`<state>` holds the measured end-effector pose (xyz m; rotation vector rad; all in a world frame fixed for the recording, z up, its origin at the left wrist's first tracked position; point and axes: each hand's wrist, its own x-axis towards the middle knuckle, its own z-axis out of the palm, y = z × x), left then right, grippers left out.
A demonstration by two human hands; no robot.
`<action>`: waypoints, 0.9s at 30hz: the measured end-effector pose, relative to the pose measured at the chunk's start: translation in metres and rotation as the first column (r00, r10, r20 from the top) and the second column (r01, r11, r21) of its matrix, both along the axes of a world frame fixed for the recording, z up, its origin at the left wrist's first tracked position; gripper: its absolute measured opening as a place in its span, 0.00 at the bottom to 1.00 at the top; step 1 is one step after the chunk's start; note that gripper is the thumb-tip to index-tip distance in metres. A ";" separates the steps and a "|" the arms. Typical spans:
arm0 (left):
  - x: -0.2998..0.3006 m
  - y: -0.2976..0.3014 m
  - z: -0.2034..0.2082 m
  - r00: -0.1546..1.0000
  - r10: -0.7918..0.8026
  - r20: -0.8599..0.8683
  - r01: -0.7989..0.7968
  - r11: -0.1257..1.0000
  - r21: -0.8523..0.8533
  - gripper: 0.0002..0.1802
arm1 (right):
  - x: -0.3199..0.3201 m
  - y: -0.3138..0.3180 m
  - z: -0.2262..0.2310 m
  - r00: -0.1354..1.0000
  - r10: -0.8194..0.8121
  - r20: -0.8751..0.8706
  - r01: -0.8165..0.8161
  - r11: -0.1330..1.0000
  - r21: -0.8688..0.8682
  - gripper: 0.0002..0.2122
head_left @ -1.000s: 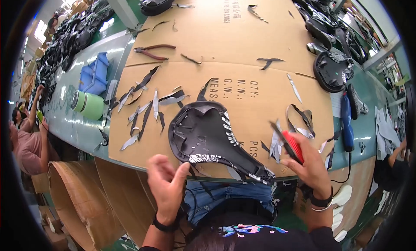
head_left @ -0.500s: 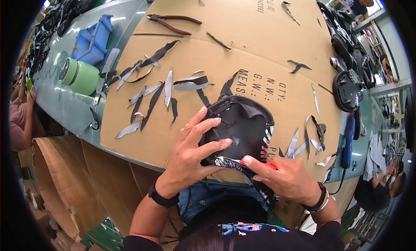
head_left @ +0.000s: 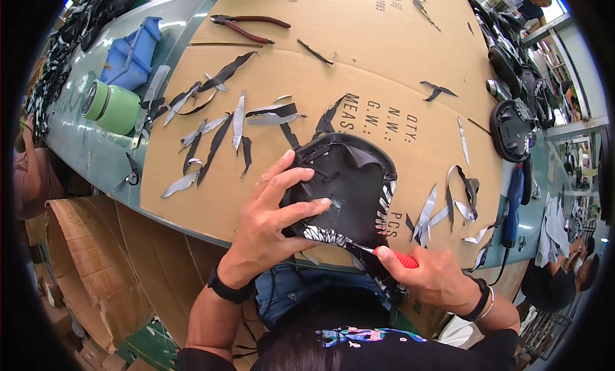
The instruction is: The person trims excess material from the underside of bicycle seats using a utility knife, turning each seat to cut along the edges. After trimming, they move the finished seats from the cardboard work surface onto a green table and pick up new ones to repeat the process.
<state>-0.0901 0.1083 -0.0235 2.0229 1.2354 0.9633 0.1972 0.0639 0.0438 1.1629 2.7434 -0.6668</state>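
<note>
A black padded shell (head_left: 359, 188), shaped like a seat with its hollow underside up, rests near the cardboard's front edge. Black-and-white patterned fabric wraps its rim. My left hand (head_left: 266, 214) grips its left side, fingers spread over the hollow and the thumb at the near rim. In my right hand (head_left: 426, 272) is a red-handled knife-like tool (head_left: 405, 259), its thin metal end against the fabric at the near rim. From there a loose dark patterned fabric strip (head_left: 383, 278) hangs toward me; the right hand partly hides it.
Trimmed strips (head_left: 214, 147) lie scattered over the cardboard sheet (head_left: 288, 76). Pliers (head_left: 253, 28) with dark red handles are farther off. At left stand a green canister (head_left: 115, 108) and blue bin (head_left: 131, 54); at right, a similar black shell (head_left: 509, 131) and blue-handled tool (head_left: 514, 207).
My right hand has drawn back right and toward me, showing more of the red handle and the metal end. The shell and left hand appear slightly farther left in view.
</note>
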 end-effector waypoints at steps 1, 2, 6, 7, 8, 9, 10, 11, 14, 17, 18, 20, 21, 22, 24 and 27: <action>0.000 0.000 0.001 1.000 -0.001 -0.005 0.001 1.000 -0.005 0.33 | 0.004 -0.004 0.000 1.000 -0.022 0.001 0.022 1.000 -0.001 0.29; -0.001 -0.001 0.001 1.000 -0.001 -0.009 0.001 1.000 -0.004 0.33 | 0.007 -0.007 0.002 1.000 -0.022 -0.002 0.022 1.000 0.000 0.29; -0.002 -0.005 0.012 0.998 0.006 -0.059 -0.008 1.000 -0.027 0.29 | 0.020 -0.019 0.017 0.990 -0.051 0.130 0.063 0.994 -0.093 0.30; -0.001 -0.005 0.020 0.996 0.014 -0.092 -0.020 0.998 -0.059 0.27 | 0.023 -0.023 0.019 0.985 -0.093 0.144 0.112 0.984 -0.136 0.32; 0.003 -0.004 0.028 0.996 0.002 -0.086 -0.006 0.999 -0.048 0.27 | 0.026 -0.031 0.011 0.983 -0.107 0.148 0.126 0.984 -0.124 0.32; 0.007 -0.009 0.040 0.979 0.012 -0.206 -0.005 0.999 0.036 0.24 | 0.028 -0.041 -0.005 0.964 -0.253 -0.082 0.251 0.967 -0.037 0.35; 0.012 -0.014 0.050 0.946 0.033 -0.322 0.006 0.993 0.119 0.21 | 0.028 -0.047 -0.012 0.878 -0.357 -0.320 0.383 0.923 0.021 0.38; 0.020 -0.017 0.056 0.945 0.032 -0.327 0.005 0.994 0.113 0.12 | 0.017 -0.048 -0.014 0.873 -0.362 -0.327 0.390 0.920 0.024 0.38; 0.023 -0.018 0.048 0.938 0.051 -0.343 -0.034 0.998 0.055 0.08 | -0.025 -0.050 -0.025 0.837 -0.386 -0.387 0.463 0.877 0.127 0.45; 0.028 -0.021 0.046 0.894 -0.006 -0.448 0.076 0.987 0.139 0.06 | -0.026 -0.061 -0.050 0.788 -0.467 -0.402 0.561 0.814 0.154 0.50; 0.029 -0.025 0.047 0.926 -0.291 -0.241 0.295 0.955 -0.017 0.07 | -0.025 -0.061 -0.053 0.716 -0.516 -0.471 0.604 0.796 0.046 0.50; 0.034 -0.041 0.051 0.732 -0.650 0.204 0.681 0.708 -0.186 0.07 | -0.023 -0.062 -0.054 0.632 -0.559 -0.537 0.630 0.774 -0.064 0.50; 0.040 -0.053 0.055 0.571 -0.719 0.397 0.819 0.533 -0.212 0.06 | -0.021 -0.063 -0.053 0.596 -0.581 -0.555 0.629 0.767 -0.127 0.49; 0.040 -0.061 0.063 0.663 -0.677 0.319 0.748 0.606 -0.269 0.05 | -0.019 -0.063 -0.051 0.560 -0.602 -0.569 0.624 0.758 -0.189 0.48; 0.026 -0.052 0.061 0.945 -0.314 -0.088 0.320 0.945 0.065 0.12 | 0.002 -0.056 -0.043 0.689 -0.525 -0.500 0.575 0.816 -0.065 0.47; 0.034 -0.017 0.063 0.968 -0.054 -0.244 0.096 0.982 0.160 0.18 | 0.022 -0.041 -0.025 0.782 -0.433 -0.447 0.482 0.876 -0.007 0.40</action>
